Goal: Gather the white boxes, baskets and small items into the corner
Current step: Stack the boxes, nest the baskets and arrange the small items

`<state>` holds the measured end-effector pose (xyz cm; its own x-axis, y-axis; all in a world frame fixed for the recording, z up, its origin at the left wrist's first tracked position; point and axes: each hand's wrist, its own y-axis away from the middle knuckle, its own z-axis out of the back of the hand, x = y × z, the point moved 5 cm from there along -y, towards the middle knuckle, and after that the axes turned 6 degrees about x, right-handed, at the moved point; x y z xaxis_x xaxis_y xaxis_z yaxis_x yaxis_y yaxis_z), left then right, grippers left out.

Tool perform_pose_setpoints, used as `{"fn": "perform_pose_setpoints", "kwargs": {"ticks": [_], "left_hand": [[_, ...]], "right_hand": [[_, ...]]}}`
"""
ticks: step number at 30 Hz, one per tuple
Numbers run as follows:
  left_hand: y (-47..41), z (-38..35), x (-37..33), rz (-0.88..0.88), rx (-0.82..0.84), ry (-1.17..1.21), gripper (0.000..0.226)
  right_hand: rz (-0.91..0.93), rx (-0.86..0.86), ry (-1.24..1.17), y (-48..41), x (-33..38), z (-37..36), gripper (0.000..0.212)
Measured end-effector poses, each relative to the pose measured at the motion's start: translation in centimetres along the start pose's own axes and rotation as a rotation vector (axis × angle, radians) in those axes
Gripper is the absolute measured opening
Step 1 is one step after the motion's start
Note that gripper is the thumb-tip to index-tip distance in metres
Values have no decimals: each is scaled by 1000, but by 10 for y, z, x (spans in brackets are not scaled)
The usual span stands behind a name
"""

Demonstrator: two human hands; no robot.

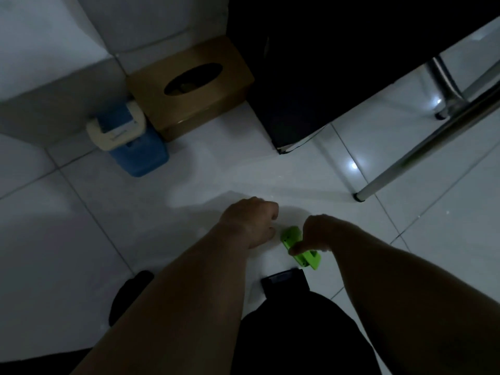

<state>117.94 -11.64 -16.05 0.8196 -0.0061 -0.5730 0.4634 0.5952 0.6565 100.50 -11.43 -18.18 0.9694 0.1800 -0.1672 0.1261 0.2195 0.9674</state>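
Dim white floor tiles lie under both hands. The right hand grasps a small green item, thumb across it; its long axis slants from far-left to near-right. The left hand, clenched, sits just left of it.

floor | tissue box far centre, against the wall | lidded bin just beside it, left and nearer | cabinet just right of box | table leg right of cabinet, apart | small plastic item on floor, near centre, in right hand | left hand just left of it (contact unclear) | flat case nearer than item
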Motion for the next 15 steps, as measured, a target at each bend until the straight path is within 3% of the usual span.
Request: {"fn": "perform_pose_setpoints", "kwargs": {"ticks": [6, 11, 15], "left_hand": [[13, 13, 27, 73, -14, -12, 35], [19, 23, 42, 111, -37, 0, 38], [17, 42, 47, 112, -113, -17, 46]], "right_hand": [[2, 31, -67, -13, 16, -19, 73], [27, 24, 21, -14, 40, 26, 61], [43, -50, 38, -19, 80, 85, 39]]}}
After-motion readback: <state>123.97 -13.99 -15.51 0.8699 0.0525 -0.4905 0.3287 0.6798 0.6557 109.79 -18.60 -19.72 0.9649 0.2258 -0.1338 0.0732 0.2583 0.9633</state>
